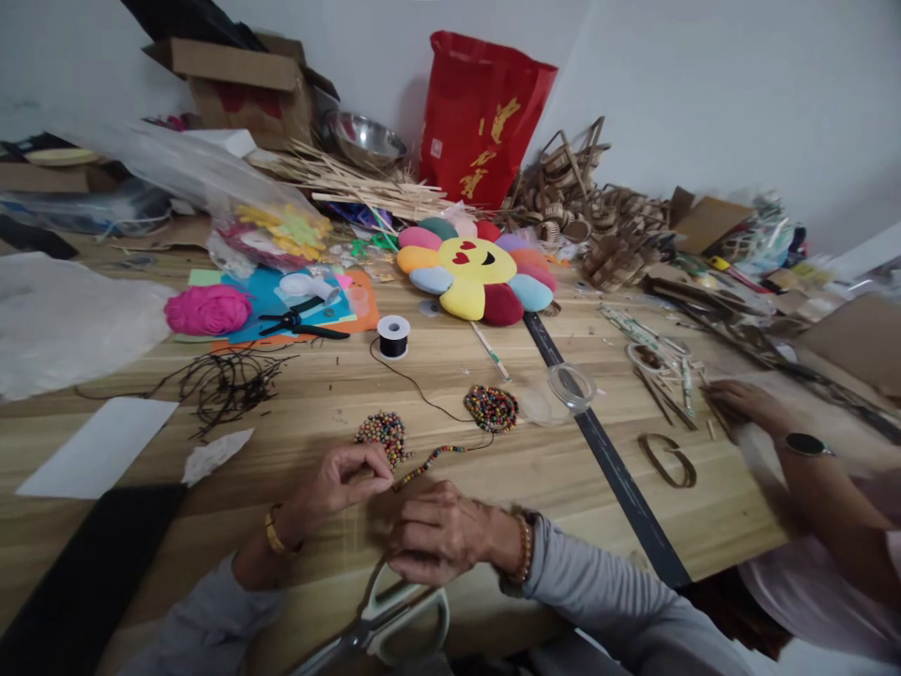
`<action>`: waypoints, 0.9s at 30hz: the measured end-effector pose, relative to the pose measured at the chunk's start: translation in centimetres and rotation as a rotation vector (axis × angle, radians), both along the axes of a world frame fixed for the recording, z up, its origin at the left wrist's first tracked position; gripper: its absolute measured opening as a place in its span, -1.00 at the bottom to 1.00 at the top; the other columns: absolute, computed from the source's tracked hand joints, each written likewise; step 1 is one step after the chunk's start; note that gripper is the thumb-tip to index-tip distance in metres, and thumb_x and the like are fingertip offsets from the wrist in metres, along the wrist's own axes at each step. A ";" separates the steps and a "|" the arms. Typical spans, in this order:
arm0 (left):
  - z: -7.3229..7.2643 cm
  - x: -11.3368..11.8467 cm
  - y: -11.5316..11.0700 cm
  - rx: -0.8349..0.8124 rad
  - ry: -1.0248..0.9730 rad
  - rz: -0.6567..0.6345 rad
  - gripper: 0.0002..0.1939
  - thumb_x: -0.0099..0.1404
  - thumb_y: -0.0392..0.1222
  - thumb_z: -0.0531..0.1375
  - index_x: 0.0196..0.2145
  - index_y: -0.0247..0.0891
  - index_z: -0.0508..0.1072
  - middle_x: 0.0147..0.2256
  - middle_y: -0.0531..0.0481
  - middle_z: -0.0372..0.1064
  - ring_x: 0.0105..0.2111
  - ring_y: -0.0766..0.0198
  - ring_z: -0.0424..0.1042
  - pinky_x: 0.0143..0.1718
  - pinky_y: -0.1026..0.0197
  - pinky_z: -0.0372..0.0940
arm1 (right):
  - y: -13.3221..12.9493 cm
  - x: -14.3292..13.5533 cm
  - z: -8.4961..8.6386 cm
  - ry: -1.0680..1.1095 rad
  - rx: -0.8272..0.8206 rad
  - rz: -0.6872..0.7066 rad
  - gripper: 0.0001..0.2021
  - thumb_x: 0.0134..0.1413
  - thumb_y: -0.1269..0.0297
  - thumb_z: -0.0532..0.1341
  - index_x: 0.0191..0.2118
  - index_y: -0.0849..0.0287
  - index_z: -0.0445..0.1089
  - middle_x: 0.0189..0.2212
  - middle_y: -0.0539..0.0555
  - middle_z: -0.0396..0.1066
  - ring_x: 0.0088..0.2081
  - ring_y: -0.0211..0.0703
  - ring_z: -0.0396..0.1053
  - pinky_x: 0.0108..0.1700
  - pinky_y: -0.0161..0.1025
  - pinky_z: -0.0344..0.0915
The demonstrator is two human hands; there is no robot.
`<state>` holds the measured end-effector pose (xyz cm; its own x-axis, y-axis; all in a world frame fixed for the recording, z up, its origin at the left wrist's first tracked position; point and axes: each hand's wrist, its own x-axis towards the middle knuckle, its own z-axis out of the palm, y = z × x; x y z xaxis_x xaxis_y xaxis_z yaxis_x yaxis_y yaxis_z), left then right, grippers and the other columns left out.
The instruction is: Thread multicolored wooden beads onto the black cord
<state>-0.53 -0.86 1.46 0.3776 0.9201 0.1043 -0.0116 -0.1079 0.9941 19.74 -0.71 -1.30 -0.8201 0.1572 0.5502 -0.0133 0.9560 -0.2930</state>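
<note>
My left hand [348, 481] is pinched, with thumb and fingertips at the near end of a string of small multicoloured beads [436, 458]. From there the string runs back to a coiled pile of strung beads [491, 409]. Just beyond my left hand lies a heap of loose beads [382, 434]. My right hand [440, 533] is closed, knuckles up, close beside the left one; anything in its fingers is hidden. Beneath it are the pale handles of a pair of scissors [412, 615]. A spool of black cord [393, 336] stands farther back, its cord trailing toward the coiled beads.
A flower-shaped plush cushion [479, 268] lies at the back, before a red bag [485, 117]. Pliers [302, 321], tangled black cord [229, 380] and pink yarn [207, 310] are on the left. At right, a co-worker's hand [750, 406] rests near bamboo strips.
</note>
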 end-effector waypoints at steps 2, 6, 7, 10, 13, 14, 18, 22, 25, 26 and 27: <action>-0.3 0.0 0.0 0.020 0.012 -0.001 -0.76 0.15 -0.09 0.28 -0.52 -0.35 0.48 -0.53 0.00 0.36 -0.49 0.33 0.31 -0.42 0.29 0.22 | 0.2 0.0 0.0 0.048 -0.132 -0.078 -0.86 0.19 0.23 0.12 -0.32 0.19 0.27 -0.47 0.03 0.34 -0.46 -0.27 0.28 -0.42 -0.33 0.20; -0.9 0.2 0.0 0.099 0.036 0.010 -0.79 0.17 -0.11 0.27 -0.49 -0.33 0.51 -0.51 -0.03 0.40 -0.47 0.31 0.36 -0.41 0.28 0.25 | 0.7 -0.1 0.1 0.198 -0.536 -0.252 -0.82 0.14 0.21 0.20 -0.21 0.18 0.25 -0.34 0.12 0.36 -0.41 -0.25 0.28 -0.41 -0.33 0.23; -1.1 0.3 0.0 0.126 0.039 0.023 -0.80 0.17 -0.12 0.27 -0.48 -0.32 0.51 -0.51 -0.03 0.41 -0.47 0.31 0.36 -0.40 0.28 0.26 | 0.7 -0.2 0.0 0.214 -0.623 -0.272 -0.81 0.12 0.21 0.21 -0.21 0.17 0.25 -0.35 0.10 0.35 -0.45 -0.27 0.25 -0.43 -0.34 0.22; -1.4 0.7 0.0 0.192 0.042 0.079 -0.80 0.19 -0.12 0.25 -0.47 -0.32 0.51 -0.51 -0.04 0.41 -0.47 0.29 0.38 -0.39 0.26 0.26 | 0.8 -0.5 -0.2 0.238 -0.796 -0.321 -0.86 0.12 0.23 0.21 -0.26 0.16 0.28 -0.46 0.01 0.32 -0.52 -0.32 0.20 -0.48 -0.37 0.18; -1.6 1.0 -0.1 0.236 0.054 0.132 -0.78 0.19 -0.12 0.25 -0.48 -0.34 0.51 -0.51 -0.05 0.42 -0.45 0.28 0.38 -0.38 0.26 0.27 | 0.9 -0.6 -0.1 0.264 -0.871 -0.359 -0.87 0.11 0.23 0.21 -0.31 0.18 0.33 -0.53 -0.02 0.30 -0.51 -0.31 0.23 -0.45 -0.36 0.20; -1.7 1.1 0.0 0.246 0.061 0.146 -0.78 0.20 -0.13 0.25 -0.48 -0.34 0.50 -0.50 -0.05 0.42 -0.45 0.28 0.38 -0.37 0.25 0.28 | 0.9 -0.7 0.1 0.270 -0.887 -0.363 -0.87 0.10 0.23 0.21 -0.32 0.19 0.34 -0.53 -0.01 0.31 -0.50 -0.30 0.23 -0.43 -0.36 0.20; -1.8 1.5 0.2 0.298 0.187 0.222 -0.86 0.24 -0.20 0.21 -0.40 -0.32 0.50 -0.44 -0.06 0.43 -0.38 0.24 0.39 -0.28 0.21 0.28 | 1.4 -0.6 0.9 0.337 -1.004 -0.379 -0.83 0.12 0.21 0.20 -0.36 0.22 0.35 -0.48 0.03 0.34 -0.46 -0.29 0.25 -0.41 -0.35 0.20; -1.8 2.4 0.5 0.486 0.432 0.306 -0.91 0.25 -0.31 0.19 -0.35 -0.30 0.51 -0.37 -0.08 0.39 -0.28 0.19 0.32 -0.19 0.14 0.24 | 1.9 -0.5 1.0 0.438 -1.195 -0.420 -0.75 0.09 0.11 0.21 -0.38 0.22 0.30 -0.58 -0.06 0.21 -0.58 -0.37 0.11 -0.54 -0.40 0.07; -1.5 3.0 0.5 0.564 0.600 0.267 -0.88 0.27 -0.32 0.16 -0.36 -0.28 0.52 -0.34 -0.08 0.35 -0.19 0.15 0.24 -0.12 0.09 0.23 | 2.0 -0.5 0.8 0.446 -1.265 -0.442 -0.70 0.06 0.04 0.23 -0.39 0.21 0.27 -0.63 -0.11 0.14 -0.61 -0.40 0.03 -0.59 -0.41 -0.01; -1.5 3.1 0.4 0.574 0.649 0.245 -0.87 0.28 -0.31 0.15 -0.35 -0.27 0.51 -0.33 -0.08 0.34 -0.15 0.13 0.22 -0.08 0.07 0.22 | 2.0 -0.5 0.7 0.441 -1.269 -0.444 -0.69 0.05 0.03 0.23 -0.39 0.21 0.27 -0.63 -0.10 0.13 -0.61 -0.39 0.03 -0.59 -0.41 -0.02; -1.4 3.2 0.4 0.582 0.692 0.225 -0.87 0.29 -0.31 0.15 -0.35 -0.28 0.51 -0.31 -0.08 0.33 -0.12 0.12 0.20 -0.05 0.04 0.21 | 2.0 -0.5 0.7 0.437 -1.266 -0.442 -0.69 0.05 0.03 0.23 -0.39 0.20 0.26 -0.62 -0.10 0.13 -0.61 -0.39 0.02 -0.60 -0.41 -0.03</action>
<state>2.67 -0.44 0.03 0.3470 0.8527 0.3904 0.6454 -0.5192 0.5603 19.20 1.25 -0.58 -0.3758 0.9259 0.0380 -0.0973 0.0014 -0.9953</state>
